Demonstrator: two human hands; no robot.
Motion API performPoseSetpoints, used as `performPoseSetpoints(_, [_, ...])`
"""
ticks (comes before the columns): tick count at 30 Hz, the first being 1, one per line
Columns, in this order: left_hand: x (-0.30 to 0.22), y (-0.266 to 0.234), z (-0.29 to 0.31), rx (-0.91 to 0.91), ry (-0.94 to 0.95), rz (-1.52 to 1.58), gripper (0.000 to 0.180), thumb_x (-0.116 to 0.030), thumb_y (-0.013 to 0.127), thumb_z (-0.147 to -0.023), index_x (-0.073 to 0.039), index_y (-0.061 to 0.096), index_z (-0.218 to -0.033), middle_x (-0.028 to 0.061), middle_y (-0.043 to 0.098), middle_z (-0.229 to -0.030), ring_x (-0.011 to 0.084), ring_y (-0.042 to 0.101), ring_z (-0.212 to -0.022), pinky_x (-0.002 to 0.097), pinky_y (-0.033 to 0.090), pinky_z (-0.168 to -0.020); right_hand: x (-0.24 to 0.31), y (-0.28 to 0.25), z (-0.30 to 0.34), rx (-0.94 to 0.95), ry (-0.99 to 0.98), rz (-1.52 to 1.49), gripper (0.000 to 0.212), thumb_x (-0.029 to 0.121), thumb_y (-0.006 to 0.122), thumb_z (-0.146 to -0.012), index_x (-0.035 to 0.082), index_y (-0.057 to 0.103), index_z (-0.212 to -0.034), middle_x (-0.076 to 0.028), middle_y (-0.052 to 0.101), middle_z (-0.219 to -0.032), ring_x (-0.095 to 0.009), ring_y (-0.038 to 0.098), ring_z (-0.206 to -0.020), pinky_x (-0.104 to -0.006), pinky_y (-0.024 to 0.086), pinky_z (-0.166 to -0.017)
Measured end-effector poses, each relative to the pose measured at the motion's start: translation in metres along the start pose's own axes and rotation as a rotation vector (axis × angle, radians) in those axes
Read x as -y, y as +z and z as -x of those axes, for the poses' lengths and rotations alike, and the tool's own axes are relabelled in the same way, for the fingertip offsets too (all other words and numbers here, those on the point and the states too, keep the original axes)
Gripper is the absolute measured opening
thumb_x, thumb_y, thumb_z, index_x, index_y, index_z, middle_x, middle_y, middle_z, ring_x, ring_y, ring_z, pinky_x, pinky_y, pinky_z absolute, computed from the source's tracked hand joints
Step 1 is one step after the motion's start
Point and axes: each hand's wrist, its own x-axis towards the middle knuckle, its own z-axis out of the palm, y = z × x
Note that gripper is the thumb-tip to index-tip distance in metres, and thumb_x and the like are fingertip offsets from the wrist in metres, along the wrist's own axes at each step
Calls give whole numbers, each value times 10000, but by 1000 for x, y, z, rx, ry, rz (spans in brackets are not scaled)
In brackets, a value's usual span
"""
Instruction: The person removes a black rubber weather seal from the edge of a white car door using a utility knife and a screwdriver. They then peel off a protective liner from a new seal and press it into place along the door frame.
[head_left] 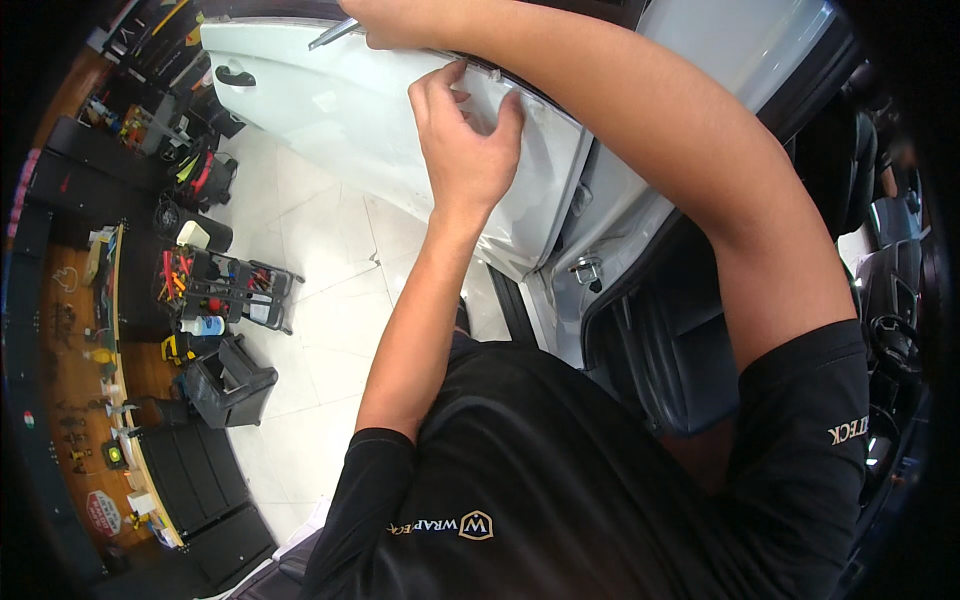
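Observation:
A white car door (320, 110) stands open in front of me, with a dark handle (235, 77) at its far left. My right hand (395, 22) is at the top edge of the view, closed on a slim silver knife-like tool (333, 34). The tool's end points left over the door's upper edge; its exact kind is unclear. Below my right forearm, my left hand (465, 140) is raised against the door near its upper edge. Its thumb and fingers are apart and bent, with some fingertips partly hidden, and nothing plainly shows between them.
The car's doorway with a black seat (665, 350) lies at my right, beside a metal door latch (585, 268). To the left, a tool cart (255, 290) and a black bin (230, 385) stand on the pale tiled floor (320, 300). A workbench with tools runs along the far left.

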Motion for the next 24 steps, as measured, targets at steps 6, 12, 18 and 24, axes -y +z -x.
performPoseSetpoints(6, [13, 7, 1, -98, -36, 5, 240, -123, 844, -848, 12, 776, -1034, 122, 621, -1035, 270, 611, -925, 371, 511, -829, 5, 3, -4, -12, -14, -4, 258, 252, 519, -1022, 85, 711, -1059, -194, 730, -980, -368, 712, -913, -474, 555, -813])
performPoseSetpoints(12, [37, 34, 10, -288, 87, 70, 75, -23, 803, -878, -5, 787, -949, 81, 612, -974, 200, 639, -843, 312, 521, -750, 5, 7, 1, -35, -14, -4, 262, 258, 514, -1025, 87, 711, -1058, -195, 730, -981, -370, 711, -916, -476, 553, -816])
performPoseSetpoints(18, [38, 37, -6, -277, 24, 140, 42, -1, 675, -949, 36, 661, -937, 112, 577, -996, 226, 612, -811, 330, 517, -719, 1, 10, -1, -39, -30, 11, 267, 264, 510, -1029, 89, 711, -1057, -195, 730, -982, -371, 711, -918, -479, 551, -818])
performPoseSetpoints(24, [37, 33, -16, -294, -10, 13, 60, -12, 628, -960, 31, 618, -919, 134, 569, -998, 265, 604, -767, 368, 507, -683, 4, 10, -5, -35, -44, 47, 293, 289, 486, -1043, 101, 710, -1052, -194, 728, -984, -376, 707, -931, -487, 543, -825])
